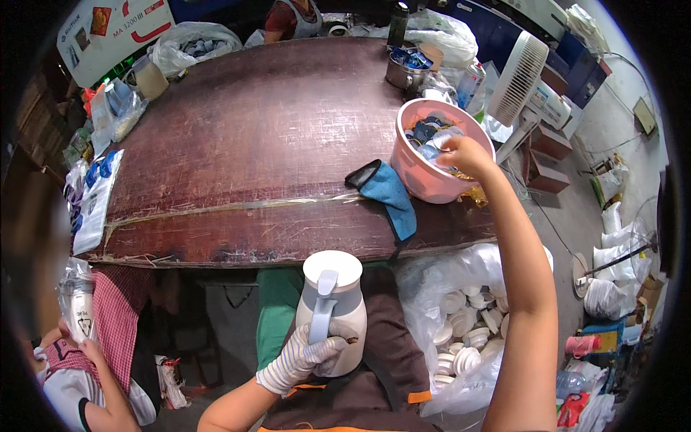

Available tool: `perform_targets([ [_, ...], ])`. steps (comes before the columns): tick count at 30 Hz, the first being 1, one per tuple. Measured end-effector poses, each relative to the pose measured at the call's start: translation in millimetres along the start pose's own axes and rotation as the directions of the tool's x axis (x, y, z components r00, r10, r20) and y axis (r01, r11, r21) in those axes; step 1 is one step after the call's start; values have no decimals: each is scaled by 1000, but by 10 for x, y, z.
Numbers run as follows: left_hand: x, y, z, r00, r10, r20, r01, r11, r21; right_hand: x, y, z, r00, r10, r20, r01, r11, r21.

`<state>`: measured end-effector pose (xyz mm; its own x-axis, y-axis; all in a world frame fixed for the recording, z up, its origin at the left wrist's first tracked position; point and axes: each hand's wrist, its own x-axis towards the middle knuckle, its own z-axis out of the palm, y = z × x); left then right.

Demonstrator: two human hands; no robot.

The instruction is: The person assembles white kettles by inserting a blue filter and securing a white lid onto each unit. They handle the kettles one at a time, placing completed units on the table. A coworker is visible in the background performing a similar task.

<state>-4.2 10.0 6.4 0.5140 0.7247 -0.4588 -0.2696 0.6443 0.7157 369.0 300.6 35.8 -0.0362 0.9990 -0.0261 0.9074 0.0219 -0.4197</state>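
Observation:
My left hand (306, 360), in a striped knit glove, is closed round the blue-grey handle of a white and grey jug (332, 309). The jug stands upright over my lap, its white lid facing up. My bare right hand (466, 156) reaches over the rim of a pink bucket (432, 176) on the table, fingers bent together in a pinch; what they hold, if anything, is too small to name. Inside the bucket lie small blue, dark and clear parts (427, 132). Beside it, a blue cloth (391, 196) with black trim hangs over the table's front edge.
A clear bag of white round lids (466, 360) sits right of my lap. Past the dark red table (252, 129) stand a white fan (518, 79) and a metal pot (407, 74). At left, a person (93, 360) holds a bagged white cylinder; another person (288, 18) is at the far edge.

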Motion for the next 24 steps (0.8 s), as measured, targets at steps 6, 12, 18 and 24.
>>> perform_targets([
  [6, 124, 124, -79, 999, 24, -47, -30, 991, -132, 161, 19, -65, 955, -68, -289, 107, 987, 121],
  [12, 183, 85, -160, 983, 156, -101, -162, 985, -59, -475, -336, -130, 942, 264, -207, 24, 563, 826],
  [18, 150, -167, -376, 964, 164, -211, -228, 917, -326, -1515, -702, 389, 990, 14, 142, -130, 508, 852],
  [24, 66, -222, -641, 940, 229, -252, -280, 941, -188, -2236, -1192, 918, 910, -187, 371, -395, -120, 911],
])
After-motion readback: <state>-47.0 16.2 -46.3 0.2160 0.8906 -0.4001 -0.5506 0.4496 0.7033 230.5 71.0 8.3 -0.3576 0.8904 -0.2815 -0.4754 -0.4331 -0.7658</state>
